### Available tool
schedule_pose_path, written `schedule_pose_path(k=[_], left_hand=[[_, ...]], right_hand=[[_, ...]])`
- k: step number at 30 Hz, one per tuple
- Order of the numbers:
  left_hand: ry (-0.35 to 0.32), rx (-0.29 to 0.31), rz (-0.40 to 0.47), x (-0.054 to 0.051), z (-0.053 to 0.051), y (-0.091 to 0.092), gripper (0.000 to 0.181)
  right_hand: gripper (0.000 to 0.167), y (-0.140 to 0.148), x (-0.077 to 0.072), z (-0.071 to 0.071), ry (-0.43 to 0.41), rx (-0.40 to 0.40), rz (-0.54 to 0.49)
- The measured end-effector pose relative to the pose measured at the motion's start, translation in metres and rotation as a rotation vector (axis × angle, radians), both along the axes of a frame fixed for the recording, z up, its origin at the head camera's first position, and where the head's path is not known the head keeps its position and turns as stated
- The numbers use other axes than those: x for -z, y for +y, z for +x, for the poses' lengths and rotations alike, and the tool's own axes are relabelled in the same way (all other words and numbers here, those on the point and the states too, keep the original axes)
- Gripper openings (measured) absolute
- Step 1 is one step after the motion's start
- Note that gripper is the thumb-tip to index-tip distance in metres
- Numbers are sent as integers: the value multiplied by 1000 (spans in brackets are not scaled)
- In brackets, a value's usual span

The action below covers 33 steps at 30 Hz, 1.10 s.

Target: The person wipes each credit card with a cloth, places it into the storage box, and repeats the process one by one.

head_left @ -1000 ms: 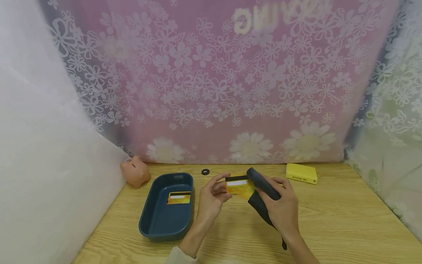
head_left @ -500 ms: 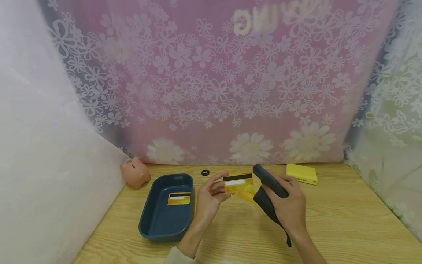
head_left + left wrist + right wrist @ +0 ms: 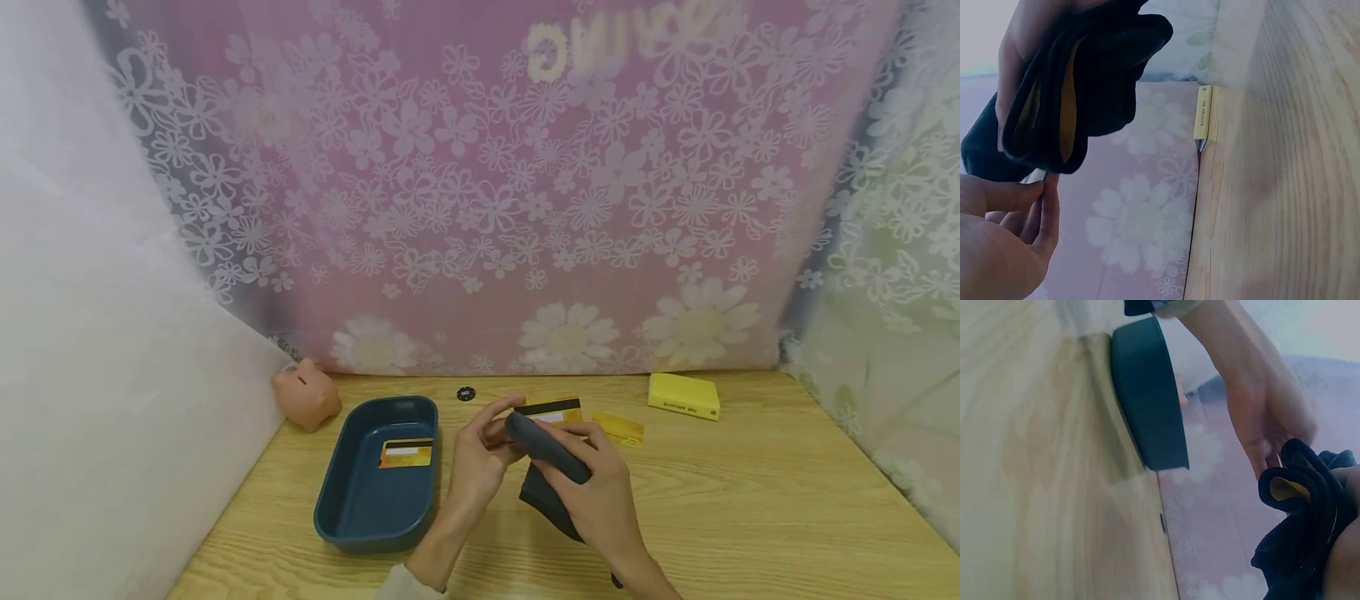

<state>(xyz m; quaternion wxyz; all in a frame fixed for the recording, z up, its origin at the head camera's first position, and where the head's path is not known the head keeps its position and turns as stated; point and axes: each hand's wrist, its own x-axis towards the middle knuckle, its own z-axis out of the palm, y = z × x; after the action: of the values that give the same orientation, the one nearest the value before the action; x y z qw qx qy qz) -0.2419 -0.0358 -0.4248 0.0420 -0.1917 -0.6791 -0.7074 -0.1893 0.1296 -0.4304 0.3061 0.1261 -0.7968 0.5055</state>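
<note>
My left hand point(image 3: 480, 462) pinches a yellow bank card point(image 3: 553, 408) with a black stripe and white strip, held above the table. The right hand point(image 3: 600, 487) grips a folded dark cloth point(image 3: 551, 450), which overlaps the card's lower left part in the head view. Orange-yellow shows inside the folds of the cloth point(image 3: 1072, 100) in the left wrist view. Whether cloth and card touch, I cannot tell. Another yellow card point(image 3: 621, 429) lies on the table to the right. A third bank card point(image 3: 407, 452), stripe up, is in the dark blue tray point(image 3: 324, 500) at left.
A pink piggy bank point(image 3: 306, 396) stands behind the tray at far left. A small black poker chip point(image 3: 466, 393) lies near the back edge of the wooden table point(image 3: 787, 500). At back right is a yellow book point(image 3: 684, 396). A floral curtain point(image 3: 480, 208) hangs behind.
My right hand swung slightly right, then left with the cloth, which now covers part of the held card. The card on the table at right has come into fuller view. The left hand barely moved.
</note>
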Motion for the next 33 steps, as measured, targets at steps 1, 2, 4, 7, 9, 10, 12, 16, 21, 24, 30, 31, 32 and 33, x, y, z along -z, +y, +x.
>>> schedule_pose_path(k=[1,2,4,7,9,10,12,16,21,24,30,31,32,33], left_hand=[[3,3,-5,0,0,1,54],[9,4,-8,1,1,1,54],[21,0,-23,1,1,2,54],[44,-3,-36,3,1,4,55],[57,-3,-41,4,1,5,57],[64,-2,-43,4,1,5,58],[78,-1,-50,5,1,6,61],[73,-8,-63,6,2,7,62],[34,6,-14,7,3,7,56],[16,20,16,6,3,6,52],[-5,-20,-7,4,3,5,55],[-7,-21,-9,3,3,4,55],[-7,-21,-7,3,3,4,56],[-7,-19,-2,2,3,4,56]], right_hand=[[53,-3,1,1,4,-8,8],[53,-5,2,2,10,-17,13],[55,-9,3,4,29,-22,31],[56,-12,3,5,58,-14,50],[56,-13,4,5,66,-3,55],[56,-14,4,5,61,3,55],[56,-13,4,4,44,25,56],[54,-12,4,3,40,90,85],[55,-10,3,2,93,151,120],[56,-6,1,1,98,164,114],[58,5,-4,-2,84,176,86],[58,8,-4,-3,82,182,82],[58,10,-5,-5,81,187,75],[57,12,-5,-6,82,196,71]])
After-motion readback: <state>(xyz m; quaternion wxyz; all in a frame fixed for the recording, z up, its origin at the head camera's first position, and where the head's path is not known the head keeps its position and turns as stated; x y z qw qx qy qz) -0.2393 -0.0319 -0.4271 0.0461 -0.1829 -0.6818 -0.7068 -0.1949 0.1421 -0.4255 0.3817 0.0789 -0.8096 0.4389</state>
